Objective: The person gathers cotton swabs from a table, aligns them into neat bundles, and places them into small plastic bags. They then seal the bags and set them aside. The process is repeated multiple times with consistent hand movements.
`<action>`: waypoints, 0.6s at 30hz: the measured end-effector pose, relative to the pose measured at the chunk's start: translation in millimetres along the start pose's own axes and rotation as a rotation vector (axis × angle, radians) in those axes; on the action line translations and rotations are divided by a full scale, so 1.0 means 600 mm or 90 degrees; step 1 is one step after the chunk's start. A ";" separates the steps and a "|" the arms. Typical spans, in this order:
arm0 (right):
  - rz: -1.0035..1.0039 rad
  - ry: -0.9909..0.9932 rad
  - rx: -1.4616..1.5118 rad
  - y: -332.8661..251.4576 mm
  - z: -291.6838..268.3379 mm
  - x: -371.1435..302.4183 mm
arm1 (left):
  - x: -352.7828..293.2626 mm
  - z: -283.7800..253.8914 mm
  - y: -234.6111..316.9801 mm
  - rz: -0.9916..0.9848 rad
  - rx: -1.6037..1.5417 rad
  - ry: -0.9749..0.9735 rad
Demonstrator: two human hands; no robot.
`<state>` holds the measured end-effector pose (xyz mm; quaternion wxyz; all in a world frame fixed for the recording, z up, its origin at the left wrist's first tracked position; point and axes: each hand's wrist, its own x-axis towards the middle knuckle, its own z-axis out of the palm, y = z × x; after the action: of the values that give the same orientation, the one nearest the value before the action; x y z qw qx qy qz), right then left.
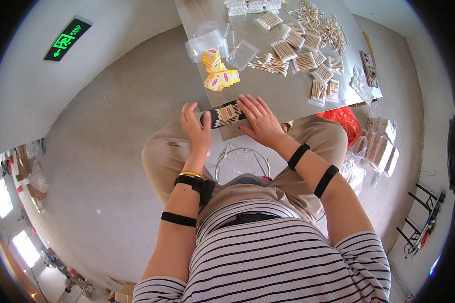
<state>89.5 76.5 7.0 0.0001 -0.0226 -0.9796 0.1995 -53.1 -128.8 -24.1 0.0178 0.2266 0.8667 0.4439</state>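
A dark, narrow tray (241, 115) lies at the table's near left corner. On it are a row of cotton swabs (219, 121) and a small yellow card (228, 112). At the tray's left end is my left hand (197, 130), thumb against or just beside it and fingers apart; I cannot make out any grip. My right hand (260, 118) rests with straight fingers flat over the tray's right end, hiding part of it. Beyond the tray lie several yellow cards (221, 79) in a loose pile and clear plastic bags (243, 54).
Bundles of cotton swabs (305, 61) and a heap of loose swabs (323, 25) cover the far right of the metal table (268, 93). A phone (369, 69) lies at its right edge. Below, a red plastic bag (345, 123) and stacked packs (378, 146) stand right of my knee.
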 end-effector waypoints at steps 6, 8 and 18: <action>0.077 0.025 -0.008 -0.007 0.020 -0.016 | -0.018 0.012 -0.013 -0.254 -0.115 -0.066; 0.099 0.031 -0.017 -0.015 0.026 -0.012 | -0.014 0.013 0.009 -0.186 -0.016 -0.046; 0.122 0.001 -0.093 -0.028 0.038 -0.002 | 0.008 0.033 0.035 0.144 0.236 -0.068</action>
<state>89.5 52.4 -7.5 -0.0199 -0.1161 -0.9849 0.1269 -45.3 -101.4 -18.8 -0.0281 0.3453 0.9003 0.2635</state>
